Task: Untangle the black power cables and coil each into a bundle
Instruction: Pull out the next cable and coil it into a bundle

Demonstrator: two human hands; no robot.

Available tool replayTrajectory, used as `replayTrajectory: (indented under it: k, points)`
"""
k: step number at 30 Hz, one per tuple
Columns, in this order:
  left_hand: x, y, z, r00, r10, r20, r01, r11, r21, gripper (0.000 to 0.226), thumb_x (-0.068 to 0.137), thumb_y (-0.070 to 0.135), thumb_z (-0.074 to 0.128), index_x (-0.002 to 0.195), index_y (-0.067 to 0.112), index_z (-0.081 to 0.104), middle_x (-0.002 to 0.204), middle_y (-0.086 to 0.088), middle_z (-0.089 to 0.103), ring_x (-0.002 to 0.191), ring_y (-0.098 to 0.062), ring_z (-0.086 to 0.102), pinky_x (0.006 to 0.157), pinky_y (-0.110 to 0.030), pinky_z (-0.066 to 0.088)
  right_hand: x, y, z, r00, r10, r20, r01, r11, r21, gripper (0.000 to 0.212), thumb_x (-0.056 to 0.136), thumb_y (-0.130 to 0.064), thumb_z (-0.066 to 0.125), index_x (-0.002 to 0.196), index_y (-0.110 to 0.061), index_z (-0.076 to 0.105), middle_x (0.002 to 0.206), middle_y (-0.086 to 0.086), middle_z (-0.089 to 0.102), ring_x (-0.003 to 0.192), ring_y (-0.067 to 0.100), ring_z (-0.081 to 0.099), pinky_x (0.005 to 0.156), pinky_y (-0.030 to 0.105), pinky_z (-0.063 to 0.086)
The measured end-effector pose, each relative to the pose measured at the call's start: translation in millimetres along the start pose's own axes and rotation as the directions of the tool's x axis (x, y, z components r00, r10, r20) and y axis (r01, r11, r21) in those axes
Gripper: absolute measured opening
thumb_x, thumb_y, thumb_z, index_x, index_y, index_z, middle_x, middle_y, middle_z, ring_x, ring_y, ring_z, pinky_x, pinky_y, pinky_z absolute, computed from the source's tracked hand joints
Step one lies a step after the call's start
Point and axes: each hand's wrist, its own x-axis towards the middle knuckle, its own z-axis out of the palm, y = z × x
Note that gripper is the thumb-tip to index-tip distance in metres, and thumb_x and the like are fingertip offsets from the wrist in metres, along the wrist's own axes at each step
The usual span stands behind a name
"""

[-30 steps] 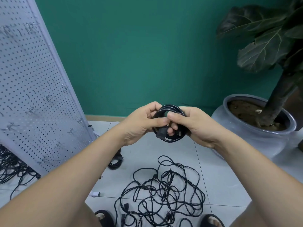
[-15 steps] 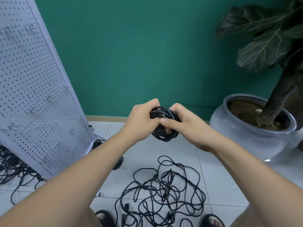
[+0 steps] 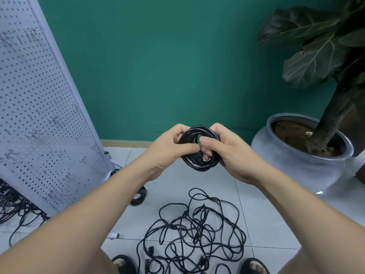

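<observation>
1. A teal wall (image 3: 158,66) backs a pale tiled floor (image 3: 266,204). At far left a white pegboard panel (image 3: 39,115) leans, with more black cables (image 3: 11,206) strewn behind its foot.
2. Just beside the panel's base lies a small coiled bundle (image 3: 138,197), apparently one cable already finished.
3. The left hand (image 3: 167,151) grips the left rim of the held coil (image 3: 195,131), fingers curled behind it and thumb pressed across the front toward the middle.
4. The held coil is up in the air between both hands, well above the floor. Half a second ago it looked squashed between the palms. Now it shows as a round ring again, and what seems to be a plug sits low inside the loop near the thumbs.
5. The right hand (image 3: 231,155) clasps the right rim, its thumb meeting the left thumb at the centre and its fingers wrapped round the strands.
6. My reading is that the winding is over and the loose end is being tucked in, so this bundle is nearly ready to set down.
7. Below the hands, a tangle of cables (image 3: 194,230) is spread on the tiles as it was a second ago, so most of the untangling remains.
8. At right stand a grey pot (image 3: 296,171) and its broad-leaved plant (image 3: 316,56).
</observation>
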Motion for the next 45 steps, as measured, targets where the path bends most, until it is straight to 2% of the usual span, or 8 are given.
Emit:
replayTrajectory:
  k: [5,10,15,19,25,31,35,45]
  points:
    - [0,5,-7,0.990,0.003,0.139,0.007,0.998,-0.068,0.052,0.091,-0.004,0.078,0.132,0.008,0.048,0.108,-0.019,0.075,0.101,-0.028,0.070,0.102,-0.043,0.052,-1,-1,3,1.000,-0.014,0.002,0.014,0.999,-0.031,0.018,0.108,-0.020,0.062,0.097,-0.013,0.049,0.077,0.004,0.060,0.078,0.022,0.057,0.079,0.038,0.044]
    - [2,8,-12,0.991,-0.013,0.137,0.012,1.000,0.010,0.060,0.083,-0.009,0.082,0.128,0.006,0.046,0.100,-0.016,0.075,0.090,-0.026,0.068,0.084,-0.033,0.055,-2,-3,2,1.000,-0.003,0.017,0.007,0.978,-0.209,0.019,0.110,-0.022,0.063,0.098,-0.012,0.050,0.080,0.003,0.065,0.079,0.017,0.058,0.078,0.036,0.046]
    - [5,8,-14,0.997,-0.020,0.072,0.010,0.991,0.137,0.066,0.078,-0.015,0.080,0.130,0.019,0.058,0.088,-0.008,0.068,0.081,-0.022,0.063,0.085,-0.034,0.055,-2,-3,8,0.998,-0.020,0.051,0.037,0.931,-0.363,0.026,0.107,-0.034,0.065,0.102,-0.014,0.048,0.084,0.006,0.068,0.080,0.025,0.057,0.079,0.049,0.049]
    - [2,8,-10,0.997,-0.005,0.075,-0.007,0.987,0.160,0.046,0.082,-0.012,0.075,0.119,0.015,0.073,0.103,-0.017,0.079,0.097,-0.023,0.074,0.097,-0.036,0.057,-2,-4,6,0.996,-0.009,0.084,0.038,0.936,-0.350,0.029,0.107,-0.037,0.064,0.103,-0.012,0.050,0.086,0.009,0.068,0.086,0.032,0.062,0.083,0.055,0.052]
    - [4,3,-2,0.979,0.196,-0.058,-0.127,0.803,0.582,0.035,0.083,0.007,0.063,0.099,0.033,0.078,0.087,0.012,0.078,0.086,-0.010,0.072,0.080,-0.032,0.058,-4,-3,6,0.995,0.001,0.099,0.031,0.945,-0.326,0.020,0.111,-0.023,0.061,0.102,-0.008,0.050,0.079,0.000,0.067,0.077,0.014,0.059,0.076,0.036,0.049]
    - [-1,3,-10,0.983,0.032,0.180,-0.079,0.963,0.257,0.041,0.094,-0.001,0.059,0.122,0.024,0.075,0.105,-0.007,0.080,0.110,-0.021,0.072,0.101,-0.038,0.054,-7,-4,5,0.992,-0.017,0.125,0.058,0.942,-0.331,0.025,0.111,-0.022,0.062,0.104,-0.003,0.046,0.079,0.006,0.065,0.077,0.020,0.053,0.075,0.044,0.045]
    - [6,-1,-36,0.902,-0.117,0.416,0.163,0.984,-0.078,0.047,0.096,0.016,0.049,0.141,0.006,0.057,0.128,-0.022,0.067,0.118,-0.030,0.058,0.102,-0.046,0.040,-8,-7,-4,0.992,-0.004,0.127,0.036,0.967,-0.253,0.021,0.112,-0.020,0.061,0.099,-0.010,0.047,0.076,0.005,0.061,0.078,0.021,0.052,0.075,0.042,0.041]
    - [20,-14,-35,0.967,-0.017,0.253,0.003,0.998,0.057,0.015,0.100,0.004,0.070,0.113,-0.004,0.067,0.104,-0.019,0.069,0.097,-0.026,0.061,0.095,-0.043,0.047,-8,-10,-2,0.984,0.021,0.179,0.021,0.973,-0.229,0.020,0.112,-0.019,0.059,0.102,-0.006,0.047,0.075,0.004,0.060,0.077,0.022,0.049,0.075,0.041,0.039]
